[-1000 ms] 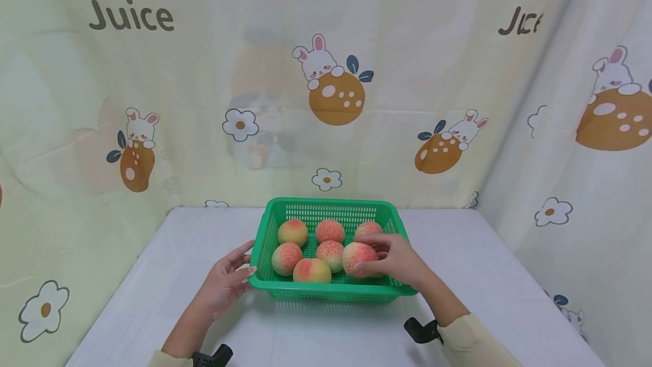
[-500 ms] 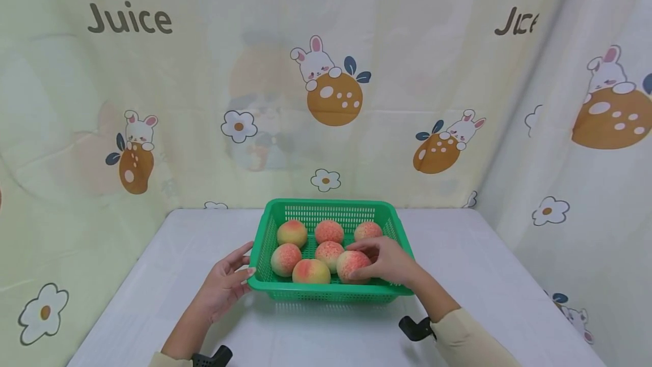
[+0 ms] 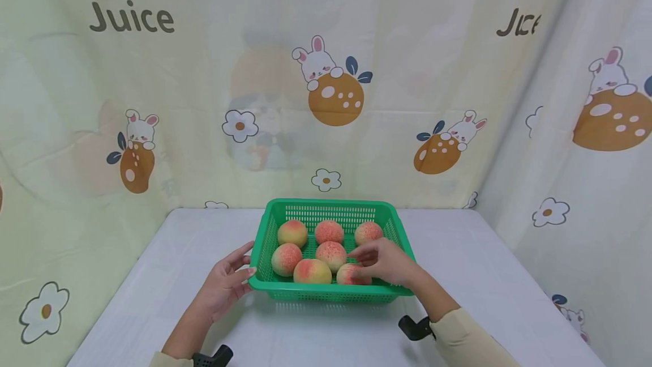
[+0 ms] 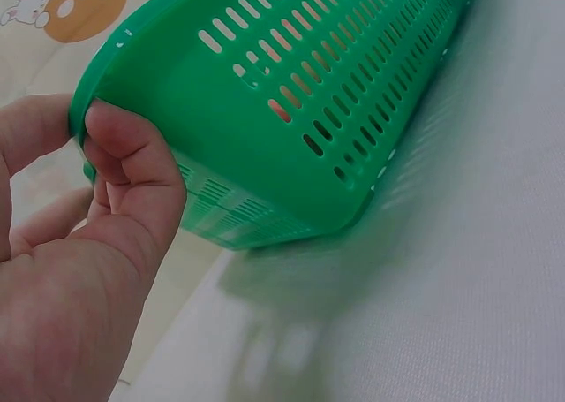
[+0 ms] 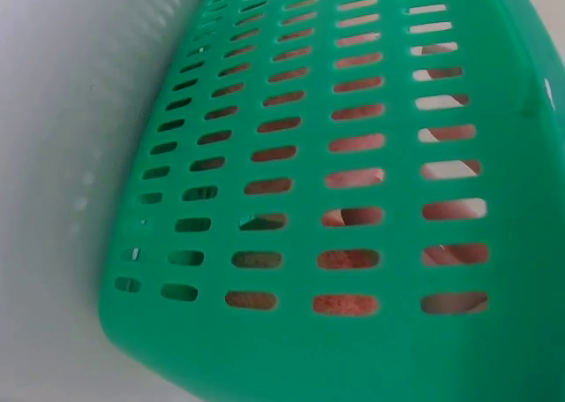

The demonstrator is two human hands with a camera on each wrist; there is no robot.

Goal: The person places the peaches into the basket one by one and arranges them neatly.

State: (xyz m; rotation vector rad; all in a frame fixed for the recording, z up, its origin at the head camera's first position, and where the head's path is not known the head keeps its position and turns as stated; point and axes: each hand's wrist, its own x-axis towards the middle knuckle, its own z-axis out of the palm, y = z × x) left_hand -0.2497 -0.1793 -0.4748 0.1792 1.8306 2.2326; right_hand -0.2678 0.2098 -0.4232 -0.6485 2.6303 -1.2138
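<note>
A green plastic basket [image 3: 333, 294] with slotted walls stands on the table with several peaches in it. My left hand [image 3: 227, 285] holds the basket's left end, thumb and fingers at the rim, as the left wrist view also shows close up. Over the basket's front right corner is my right hand [image 3: 389, 265], its fingers loosely bent above a red-speckled peach [image 3: 351, 274] that sits low by the front wall. The thumb overlaps that peach. Beside it lie a yellow-red peach [image 3: 312, 271] and a speckled peach [image 3: 331, 256]. In the right wrist view the basket wall hides the hand's fingers.
More peaches line the back of the basket, among them a yellowish peach [image 3: 292, 234] at left and a pink peach [image 3: 369, 233] at right. A white cloth covers the table [image 3: 305, 333]. A printed curtain [image 3: 407, 72] hangs behind it.
My right hand moved slightly left with the peach it held. Then that peach dropped lower into the basket while the hand stayed above it. The left hand and the basket stayed put.
</note>
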